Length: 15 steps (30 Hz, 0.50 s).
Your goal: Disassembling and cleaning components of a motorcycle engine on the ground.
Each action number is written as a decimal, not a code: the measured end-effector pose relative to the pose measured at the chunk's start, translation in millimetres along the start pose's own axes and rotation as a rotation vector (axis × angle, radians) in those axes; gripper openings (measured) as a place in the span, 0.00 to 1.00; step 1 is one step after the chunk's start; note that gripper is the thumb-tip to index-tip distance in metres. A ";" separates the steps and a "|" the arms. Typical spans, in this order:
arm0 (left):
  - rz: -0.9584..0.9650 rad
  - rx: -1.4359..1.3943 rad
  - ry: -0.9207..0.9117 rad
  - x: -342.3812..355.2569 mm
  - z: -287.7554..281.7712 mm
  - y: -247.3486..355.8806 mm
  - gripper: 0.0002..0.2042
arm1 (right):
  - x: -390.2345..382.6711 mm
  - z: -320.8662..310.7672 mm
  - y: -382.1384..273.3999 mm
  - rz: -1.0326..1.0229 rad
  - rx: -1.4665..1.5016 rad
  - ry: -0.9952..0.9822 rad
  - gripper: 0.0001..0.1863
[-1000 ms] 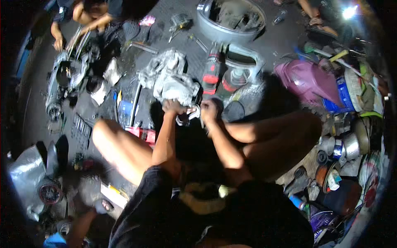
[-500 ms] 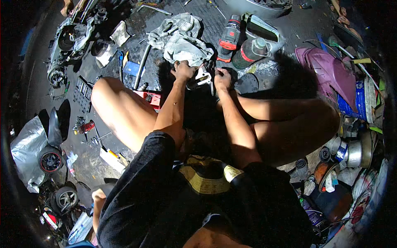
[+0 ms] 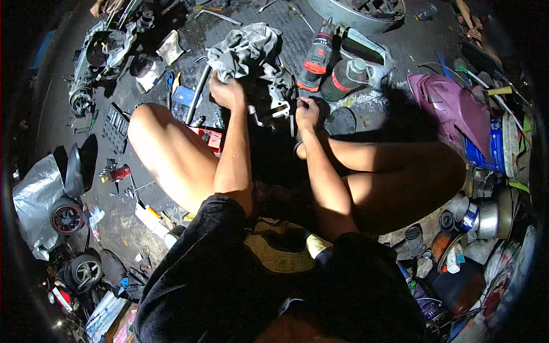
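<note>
My left hand [image 3: 227, 92] is closed at the lower edge of a crumpled grey-and-white rag [image 3: 246, 48], gripping it. Just right of that hand a silvery metal bracket-like part [image 3: 279, 104] lies on dark ground in front of my crossed legs. My right hand [image 3: 307, 112] is curled beside this part, with its fingers bent inward. What the right fingers hold, if anything, is hidden. A red and black cordless drill [image 3: 317, 60] and a dark bottle with a red band [image 3: 345, 80] stand just beyond my right hand.
A metal bar [image 3: 198, 91] and a red tray [image 3: 209, 138] are near my left knee. A round basin [image 3: 357, 12] sits at the far side. Purple plastic panels [image 3: 449, 103] and pots [image 3: 489, 216] crowd the right. A partly dismantled frame [image 3: 103, 51] lies far left.
My left hand has moved left and slightly away from me, drawing part of the rag with it. More of the metal part shows now. My right hand stays nearly in place.
</note>
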State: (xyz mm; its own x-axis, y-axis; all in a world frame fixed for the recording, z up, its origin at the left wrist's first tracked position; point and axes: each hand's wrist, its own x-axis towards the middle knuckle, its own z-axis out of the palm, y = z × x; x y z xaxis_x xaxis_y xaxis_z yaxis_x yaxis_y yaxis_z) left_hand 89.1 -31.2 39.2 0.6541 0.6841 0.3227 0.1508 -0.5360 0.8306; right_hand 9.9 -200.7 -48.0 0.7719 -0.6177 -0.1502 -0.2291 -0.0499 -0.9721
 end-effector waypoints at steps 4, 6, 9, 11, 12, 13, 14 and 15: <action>-0.058 0.010 -0.384 -2.6 -6.0 23.8 0.17 | -0.2 -11.3 13.0 -0.050 -0.081 0.019 0.07; -0.084 0.477 -0.888 12.4 7.7 -9.5 0.25 | -12.7 11.0 -3.8 -0.027 -0.055 -0.044 0.07; -0.052 0.709 -1.295 -49.2 17.8 -8.4 0.49 | -0.8 -1.2 12.9 -0.076 -0.109 0.024 0.08; -0.041 0.659 -1.228 -53.2 10.7 -16.6 0.46 | -3.3 -1.9 8.5 -0.008 -0.180 0.028 0.09; -0.103 0.598 -1.224 -46.0 12.6 -17.8 0.47 | 0.0 2.4 10.1 -0.009 -0.126 0.025 0.08; -0.123 0.677 -1.244 -35.9 12.4 -14.5 0.48 | -2.2 4.5 7.8 -0.022 -0.105 -0.022 0.08; -0.147 0.754 -1.255 -26.4 16.0 -9.7 0.49 | -5.0 5.7 5.9 -0.040 -0.080 -0.075 0.08; -0.131 0.793 -1.265 -28.3 25.0 1.1 0.53 | 1.1 0.0 14.7 -0.081 -0.148 -0.044 0.08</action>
State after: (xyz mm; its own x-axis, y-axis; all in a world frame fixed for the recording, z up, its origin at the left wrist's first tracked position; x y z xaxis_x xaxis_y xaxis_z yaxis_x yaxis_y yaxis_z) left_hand 89.3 -63.4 19.6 0.7334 0.1003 -0.6723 0.3383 -0.9118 0.2329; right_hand 7.4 -202.1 -62.5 0.8158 -0.5723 -0.0832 -0.2472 -0.2150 -0.9448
